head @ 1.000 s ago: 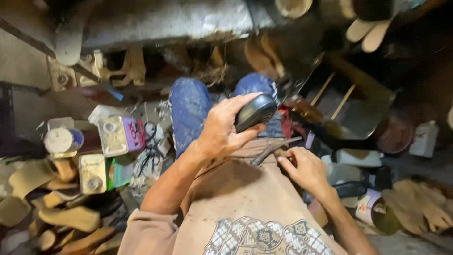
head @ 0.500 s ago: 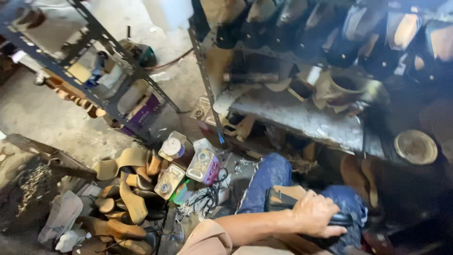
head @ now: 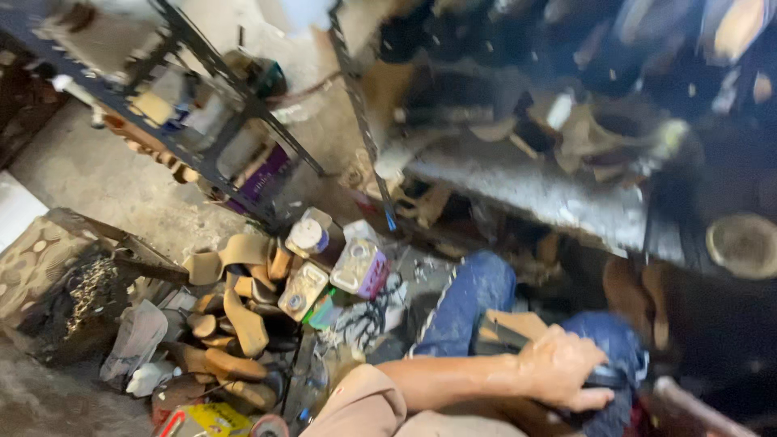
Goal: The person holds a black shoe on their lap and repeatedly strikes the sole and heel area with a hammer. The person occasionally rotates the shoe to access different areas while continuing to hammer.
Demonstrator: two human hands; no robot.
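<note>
My left hand (head: 562,368) reaches across my lap and is closed over a dark shoe (head: 603,379) that rests on my knees in blue jeans (head: 473,303). A tan flat piece (head: 510,328) lies under my wrist on my lap. My right hand does not show in this blurred view. A pale brown shape at the lower right corner (head: 688,409) is too blurred to name.
Tan shoe soles (head: 239,311) are piled on the floor at the left, beside several tins and jars (head: 328,271). A black metal rack (head: 210,121) stands at the upper left. A dusty shelf of shoes (head: 550,194) runs ahead.
The view has swung up and left, away from my lap towards the floor and shelves. My left hand has lowered the dark shoe onto my knees. My right hand has left the view.
</note>
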